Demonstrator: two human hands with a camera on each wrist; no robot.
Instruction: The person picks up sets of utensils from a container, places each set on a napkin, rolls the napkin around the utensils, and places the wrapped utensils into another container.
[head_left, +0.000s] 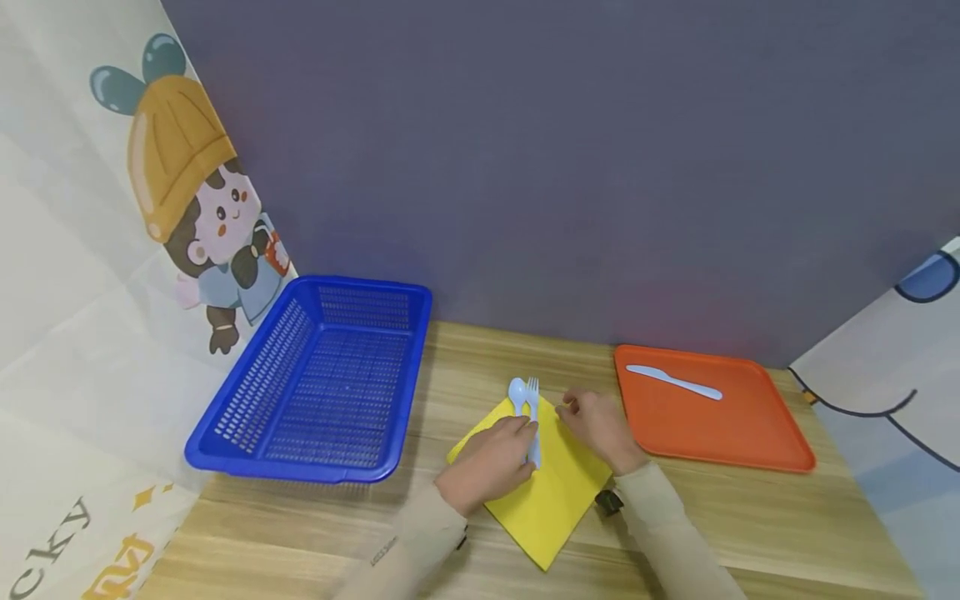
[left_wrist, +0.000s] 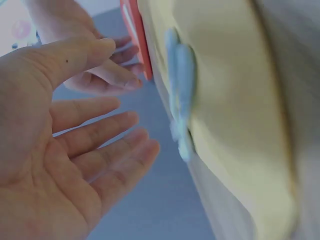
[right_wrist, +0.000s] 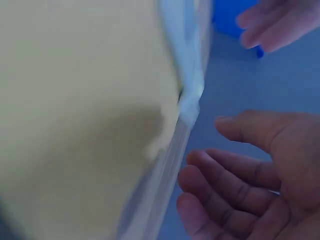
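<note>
A yellow napkin [head_left: 542, 517] lies on the table with one corner toward me. On it a light blue spoon [head_left: 517, 392] and a light blue fork [head_left: 533, 392] lie side by side, heads past the far edge; their handles are partly hidden by my left hand [head_left: 491, 462]. That hand hovers over the handles with its fingers extended and nothing in them, as the left wrist view shows. My right hand [head_left: 600, 425] is over the napkin's right corner, fingers loosely bent and holding nothing. In the right wrist view its fingertips [right_wrist: 190, 212] are apart from the napkin.
At the left stands a blue perforated basket [head_left: 408, 375] with nothing in it. On the right an orange tray [head_left: 720, 433] bears a light blue knife [head_left: 675, 382]. A grey-blue wall [head_left: 525, 167] rises behind the wooden table [head_left: 457, 358].
</note>
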